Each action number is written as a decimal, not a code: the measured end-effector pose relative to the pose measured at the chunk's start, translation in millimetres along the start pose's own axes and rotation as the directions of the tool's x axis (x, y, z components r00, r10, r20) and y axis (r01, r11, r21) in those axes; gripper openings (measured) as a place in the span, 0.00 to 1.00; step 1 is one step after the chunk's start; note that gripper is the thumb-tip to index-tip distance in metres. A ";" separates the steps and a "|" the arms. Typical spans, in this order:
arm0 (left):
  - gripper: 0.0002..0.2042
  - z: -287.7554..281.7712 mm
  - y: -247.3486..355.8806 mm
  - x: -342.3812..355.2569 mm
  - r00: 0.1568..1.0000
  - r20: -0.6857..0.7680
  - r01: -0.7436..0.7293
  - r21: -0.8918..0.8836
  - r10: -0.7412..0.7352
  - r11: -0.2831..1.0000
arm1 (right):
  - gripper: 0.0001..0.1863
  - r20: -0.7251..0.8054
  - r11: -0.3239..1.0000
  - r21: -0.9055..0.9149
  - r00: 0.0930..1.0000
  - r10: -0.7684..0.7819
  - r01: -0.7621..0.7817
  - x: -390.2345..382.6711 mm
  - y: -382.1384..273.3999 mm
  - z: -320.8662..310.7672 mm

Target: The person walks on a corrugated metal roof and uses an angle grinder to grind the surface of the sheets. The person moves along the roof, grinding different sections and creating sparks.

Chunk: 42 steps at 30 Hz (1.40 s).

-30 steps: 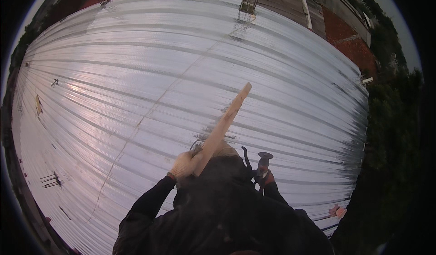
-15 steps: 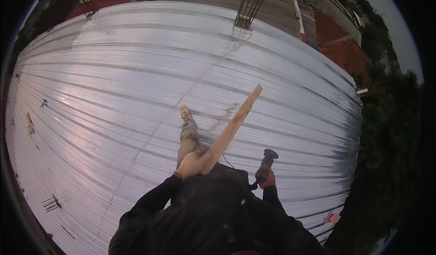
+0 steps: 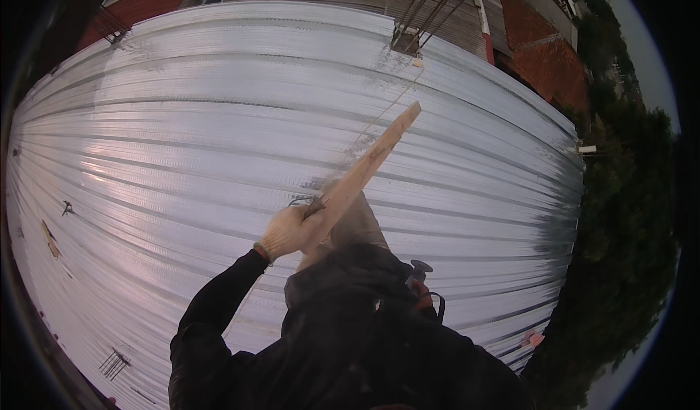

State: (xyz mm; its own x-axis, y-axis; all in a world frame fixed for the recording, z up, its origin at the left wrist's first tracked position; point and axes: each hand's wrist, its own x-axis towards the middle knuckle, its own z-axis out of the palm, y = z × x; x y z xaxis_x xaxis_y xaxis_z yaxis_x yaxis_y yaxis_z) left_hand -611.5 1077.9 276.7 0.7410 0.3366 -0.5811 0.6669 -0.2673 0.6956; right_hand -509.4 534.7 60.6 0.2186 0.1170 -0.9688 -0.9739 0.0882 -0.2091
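On roof (image 3: 182, 162): seemingly carrying plank (image 3: 372, 164) in closed left grip (image 3: 287, 233), disc tool (image 3: 418, 273) in closed, half-hidden right grip (image 3: 423, 295); next calls for steadiness.

Rebar cluster (image 3: 418, 9), rust-red roof (image 3: 547, 56), dark trees (image 3: 633, 213)

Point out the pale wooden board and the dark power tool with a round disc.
Pale wooden board (image 3: 364, 170): head view, middle of its broad face.
Dark power tool (image 3: 417, 274): head view, body just below its disc.
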 end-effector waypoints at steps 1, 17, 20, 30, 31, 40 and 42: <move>0.30 -24.5 -2.5 11.5 1.000 -0.006 0.016 0.018 -0.016 1.000 | 0.12 0.020 1.000 -0.001 1.000 0.010 -0.010 13.1 -9.8 33.8; 0.22 -313.2 -69.6 154.6 0.984 0.071 0.153 0.158 -0.166 0.976 | 0.15 0.124 0.955 -0.297 0.992 0.017 0.021 140.7 -179.6 564.0; 0.25 -362.9 -59.9 177.8 0.971 0.152 0.160 0.153 -0.184 0.975 | 0.17 0.132 0.964 -0.266 0.991 0.019 0.017 137.6 -191.5 604.2; 0.25 -499.9 -51.8 290.2 0.971 0.238 -0.020 0.193 -0.027 0.981 | 0.21 0.130 0.900 -0.353 0.966 -0.222 0.254 155.1 -171.8 665.7; 0.25 -517.7 -54.6 304.6 0.971 0.238 -0.019 0.212 -0.033 0.977 | 0.22 0.066 0.963 -0.244 0.992 -0.103 0.117 149.5 -169.3 688.2; 0.23 -674.8 -35.2 496.6 0.883 0.451 -0.330 0.405 0.127 0.853 | 0.11 -0.027 0.894 0.435 0.994 -0.105 0.106 150.4 -86.0 788.3; 0.23 -700.9 0.8 518.9 0.869 0.456 -0.376 0.352 0.193 0.857 | 0.12 -0.037 0.863 0.490 0.992 -0.118 0.121 149.8 -67.7 818.4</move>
State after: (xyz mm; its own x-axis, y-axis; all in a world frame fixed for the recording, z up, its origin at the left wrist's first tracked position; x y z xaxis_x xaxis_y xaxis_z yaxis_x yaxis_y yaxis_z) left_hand -281.7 1885.2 272.0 0.8084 -0.1711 -0.5632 0.3212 -0.6736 0.6657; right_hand -360.8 1355.9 38.7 0.3297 0.0688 -0.9416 -0.7846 0.5747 -0.2328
